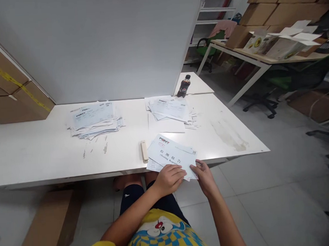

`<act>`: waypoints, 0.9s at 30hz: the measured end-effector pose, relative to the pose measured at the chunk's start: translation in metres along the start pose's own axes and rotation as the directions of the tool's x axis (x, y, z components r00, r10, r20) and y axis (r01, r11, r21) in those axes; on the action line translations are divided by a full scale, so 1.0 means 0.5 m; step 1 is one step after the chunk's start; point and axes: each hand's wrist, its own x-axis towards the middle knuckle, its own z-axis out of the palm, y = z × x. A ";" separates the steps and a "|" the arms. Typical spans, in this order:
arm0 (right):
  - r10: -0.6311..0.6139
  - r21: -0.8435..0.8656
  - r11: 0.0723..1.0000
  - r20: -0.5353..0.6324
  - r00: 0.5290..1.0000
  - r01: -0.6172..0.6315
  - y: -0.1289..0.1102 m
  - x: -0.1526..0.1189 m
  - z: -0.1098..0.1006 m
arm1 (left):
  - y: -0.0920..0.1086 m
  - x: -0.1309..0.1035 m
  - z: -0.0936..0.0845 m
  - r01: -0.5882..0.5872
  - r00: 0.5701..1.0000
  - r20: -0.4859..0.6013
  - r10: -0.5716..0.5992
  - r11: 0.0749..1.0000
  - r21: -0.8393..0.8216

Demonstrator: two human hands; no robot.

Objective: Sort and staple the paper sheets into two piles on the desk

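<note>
Light blue report sheets (pixel 166 149) marked "PONY" and "Testing Report" lie at the table's front edge, partly over it. My left hand (pixel 172 177) rests on their lower part, fingers together. At their lower right corner my right hand (pixel 203 174) pinches the sheets, thumb on top. A beige stapler (pixel 144 151) is just left of the sheets. Farther back are two paper piles: a thick, uneven one (pixel 94 118) at the left and a fanned one (pixel 169 109) at the right, with a white sheet (pixel 164 126) below it.
A dark soda bottle (pixel 184 86) stands behind the right pile. A grey partition (pixel 106 48) borders the white table (pixel 44 156) at the back. Cardboard boxes (pixel 37 99) are at the left, another box (pixel 48 223) is on the floor, and a second table (pixel 241 53) is at the right.
</note>
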 end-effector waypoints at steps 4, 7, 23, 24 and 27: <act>-0.053 -0.131 0.989 0.119 0.991 0.068 -0.021 0.000 -0.013 | -0.012 -0.045 -0.017 0.112 0.987 -0.125 -0.097 0.986 0.120; -0.280 -0.280 0.913 0.100 0.955 0.297 -0.044 0.010 -0.035 | -0.021 -0.057 -0.019 0.242 0.969 -0.109 -0.223 0.945 0.222; -0.558 -0.138 0.827 -0.087 0.825 0.545 -0.063 0.093 0.026 | -0.072 0.051 -0.048 0.549 0.768 -0.214 -0.604 0.792 -0.267; -0.558 -0.138 0.827 -0.091 0.825 0.545 -0.058 0.095 0.025 | -0.074 0.049 -0.047 0.564 0.757 -0.200 -0.622 0.777 -0.282; -0.570 -0.141 0.820 -0.126 0.812 0.554 -0.062 0.090 0.016 | -0.068 0.046 -0.054 0.552 0.761 -0.206 -0.616 0.780 -0.294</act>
